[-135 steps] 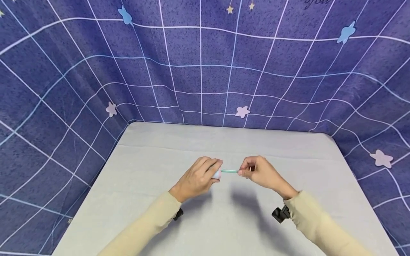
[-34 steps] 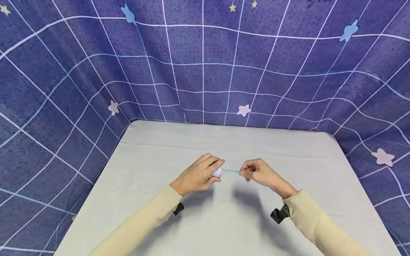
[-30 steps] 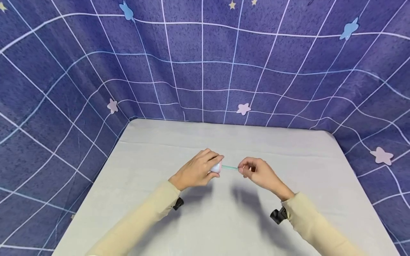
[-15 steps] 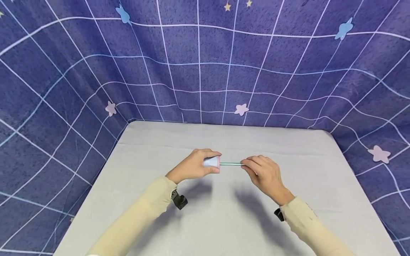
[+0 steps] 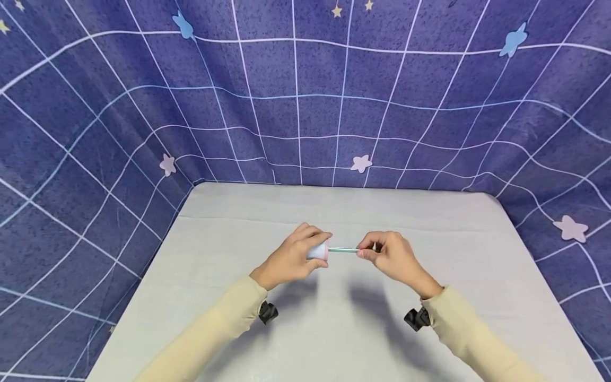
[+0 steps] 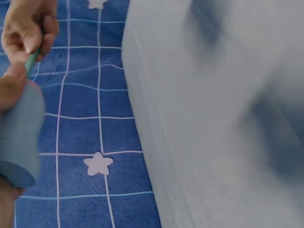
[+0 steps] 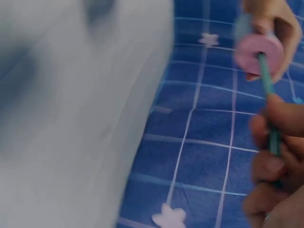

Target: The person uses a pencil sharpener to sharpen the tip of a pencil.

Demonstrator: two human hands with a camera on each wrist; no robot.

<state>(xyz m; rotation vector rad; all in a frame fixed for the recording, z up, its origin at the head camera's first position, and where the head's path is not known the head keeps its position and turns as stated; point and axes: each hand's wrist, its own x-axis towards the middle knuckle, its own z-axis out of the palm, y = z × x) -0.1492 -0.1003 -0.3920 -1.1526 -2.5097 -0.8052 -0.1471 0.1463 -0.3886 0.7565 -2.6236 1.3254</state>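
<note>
My left hand (image 5: 289, 255) grips a light blue pencil sharpener (image 5: 317, 250), fingers over the top and thumb beneath. The sharpener's body (image 6: 21, 133) is waisted, and its round pink end (image 7: 251, 52) faces my right hand. A green pencil (image 5: 342, 250) runs level into the hole in that pink end; its inner tip is hidden. My right hand (image 5: 393, 261) pinches the pencil between thumb and curled fingers, a short way from the sharpener. Both hands are held above the table, apart from each other.
A pale cloth covers the table (image 5: 305, 329), with the hands' shadows on it. Behind and at both sides hangs a blue curtain (image 5: 267, 116) with grid lines and stars. A black wrist camera (image 5: 268, 313) sits under the left cuff, another camera (image 5: 417, 319) under the right.
Since half a second ago my right hand has rolled back, its fingers more curled around the pencil. My left hand has tilted over the sharpener, covering more of it. The pencil stays in the hole.
</note>
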